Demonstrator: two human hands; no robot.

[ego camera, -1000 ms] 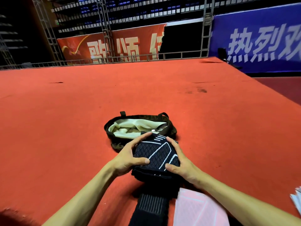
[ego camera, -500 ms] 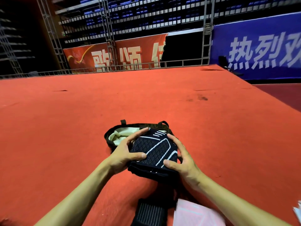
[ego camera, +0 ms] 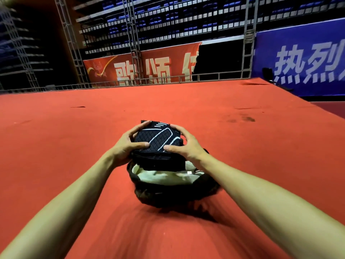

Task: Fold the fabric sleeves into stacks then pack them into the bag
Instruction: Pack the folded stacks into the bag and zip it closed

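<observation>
Two bare forearms reach forward from the bottom corners of the view, over a red carpet (ego camera: 65, 146) that covers a raised floor. Between them, in the near middle of the carpet, sits a small dark bag (ego camera: 168, 197) with its mouth open, showing a pale cream lining (ego camera: 164, 177).

Just above the far side of the bag's mouth, both hands hold a stack of folded black sleeves (ego camera: 156, 141) with white line markings on top. The left hand (ego camera: 124, 146) grips the stack's left side, fingers curled over the far edge and thumb pressed on top. The right hand (ego camera: 188, 146) grips the right side in the same way. The stack's lower edge overlaps the bag's opening.

Along the carpet's far edge runs a metal railing (ego camera: 168, 79). Behind it hang a red banner (ego camera: 141, 70) and, at the right, a blue banner (ego camera: 302, 60), both with white characters. Rows of blue seats (ego camera: 168, 19) rise beyond in dim light.
</observation>
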